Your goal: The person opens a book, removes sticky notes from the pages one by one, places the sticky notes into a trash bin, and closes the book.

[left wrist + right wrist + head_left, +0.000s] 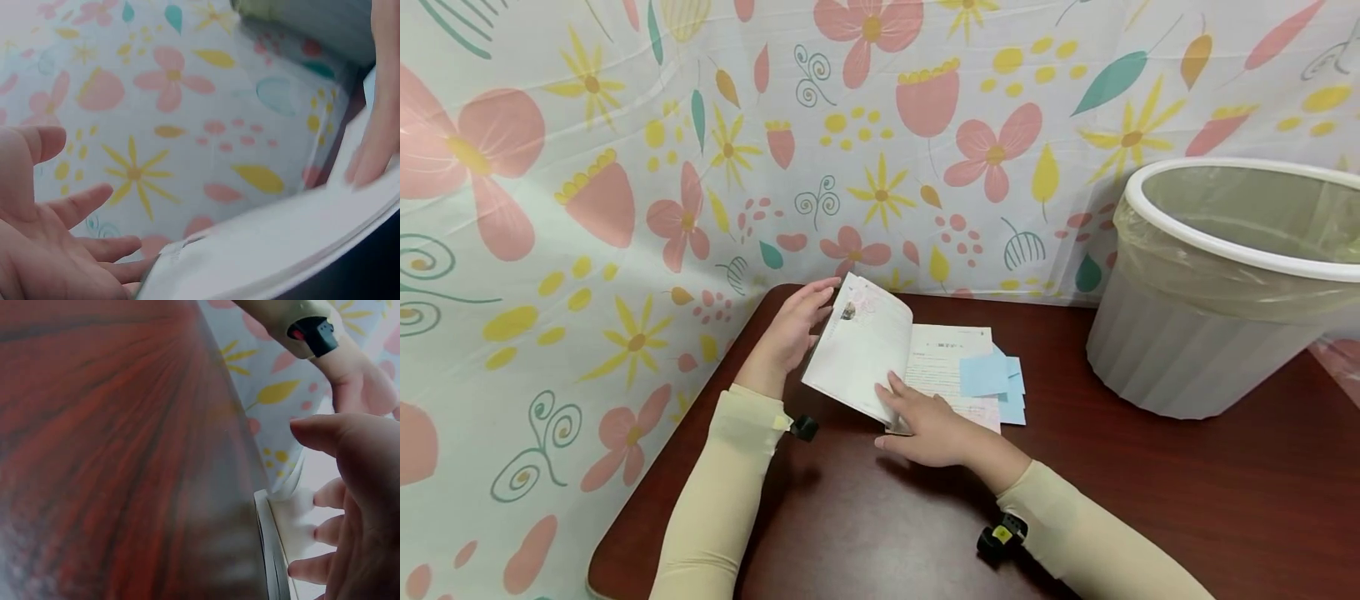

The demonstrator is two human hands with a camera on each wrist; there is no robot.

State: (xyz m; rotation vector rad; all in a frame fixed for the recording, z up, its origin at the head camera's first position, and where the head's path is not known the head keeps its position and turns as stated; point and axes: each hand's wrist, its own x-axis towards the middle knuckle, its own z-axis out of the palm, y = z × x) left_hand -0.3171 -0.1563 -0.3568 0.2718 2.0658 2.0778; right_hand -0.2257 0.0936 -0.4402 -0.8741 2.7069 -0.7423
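A notebook or booklet (pixel 865 346) lies spread on the table, its left side raised and tilted. That left page is mostly white, with pale pink floral print and a small dark picture near its top. My left hand (pixel 793 329) is at the raised outer edge, and the left wrist view shows its fingers spread, the lower ones against the edge of the pages (pixel 262 256). My right hand (pixel 936 425) rests its fairly straight fingertips on the lower page near the fold. Light blue paper slips (pixel 992 377) lie on and beside the printed right page (pixel 940 362).
A grey waste bin (pixel 1180 350) with a white rim and clear liner stands on the table at the right. Behind and to the left hangs a flower-patterned cloth (pixel 880 142). The dark red-brown table (pixel 865 517) has its left edge near my left arm.
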